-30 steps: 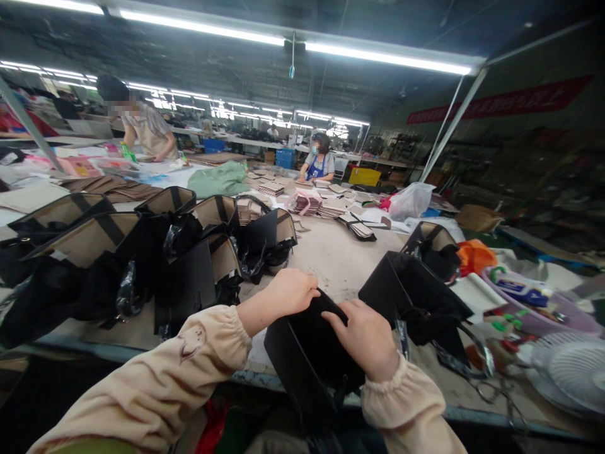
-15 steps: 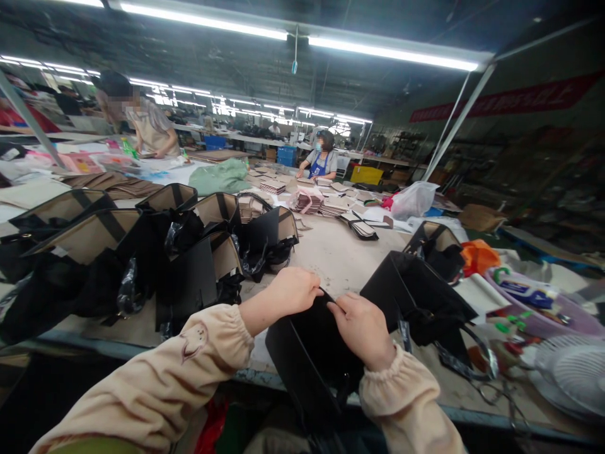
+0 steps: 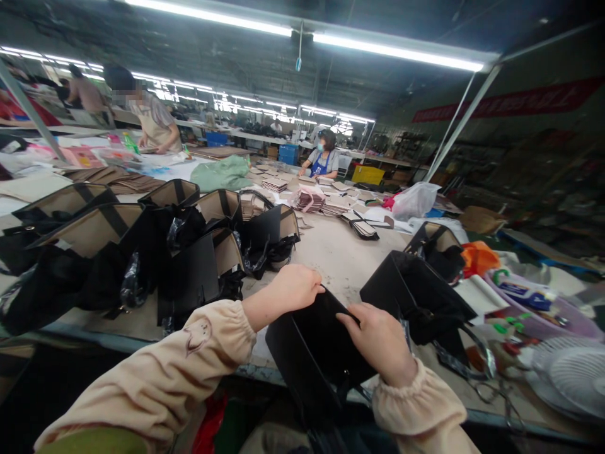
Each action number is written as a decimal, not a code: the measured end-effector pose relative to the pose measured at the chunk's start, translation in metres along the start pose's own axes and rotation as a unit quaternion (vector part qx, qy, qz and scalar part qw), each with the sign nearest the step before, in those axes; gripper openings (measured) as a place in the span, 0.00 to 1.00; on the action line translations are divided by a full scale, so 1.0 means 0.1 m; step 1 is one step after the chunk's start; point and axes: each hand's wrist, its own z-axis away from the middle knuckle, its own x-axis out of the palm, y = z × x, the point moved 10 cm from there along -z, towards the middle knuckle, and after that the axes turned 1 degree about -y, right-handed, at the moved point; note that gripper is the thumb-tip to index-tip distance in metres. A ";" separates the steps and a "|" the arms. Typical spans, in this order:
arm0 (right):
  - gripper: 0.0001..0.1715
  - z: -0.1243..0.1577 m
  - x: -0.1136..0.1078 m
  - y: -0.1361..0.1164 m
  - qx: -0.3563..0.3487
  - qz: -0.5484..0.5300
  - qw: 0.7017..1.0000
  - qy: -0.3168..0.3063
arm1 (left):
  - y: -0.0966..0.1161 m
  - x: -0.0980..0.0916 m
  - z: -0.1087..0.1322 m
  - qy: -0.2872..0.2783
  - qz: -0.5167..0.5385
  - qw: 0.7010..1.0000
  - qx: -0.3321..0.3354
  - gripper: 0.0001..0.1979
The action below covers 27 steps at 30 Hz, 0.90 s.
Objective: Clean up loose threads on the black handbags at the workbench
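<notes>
A black handbag (image 3: 302, 353) stands tilted at the table's front edge, its mouth facing up toward me. My left hand (image 3: 295, 290) pinches the far upper corner of its rim, thumb and fingers closed on the edge. Farther along the same rim, my right hand (image 3: 378, 337) grips the right side, with the thumb inside and the fingers over the outer face. A small metal stud shows low on the bag's panel. Just right of it lies another black handbag (image 3: 385, 287), with a plastic-wrapped handle.
Several black bags with beige linings (image 3: 89, 230) crowd the left. A purple basket (image 3: 562, 321), a white fan (image 3: 574, 372) and scissors (image 3: 501, 394) are at right. Stacked brown pieces (image 3: 309, 198) lie farther back, where a co-worker in a blue apron (image 3: 321, 164) sits.
My right hand has slid right and down along the rim, away from my left hand. The left hand stays at the corner. The view has shifted slightly.
</notes>
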 end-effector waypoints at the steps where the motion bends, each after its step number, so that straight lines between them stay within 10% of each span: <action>1: 0.18 0.00 0.00 0.01 0.003 0.001 1.000 0.002 | 0.00 0.00 0.00 0.002 -0.001 1.000 0.002 0.16; 27: 0.19 -0.31 0.06 -0.22 0.027 -0.013 0.999 0.022 | -0.04 -0.01 -0.01 -0.001 -0.003 1.000 -0.012 0.15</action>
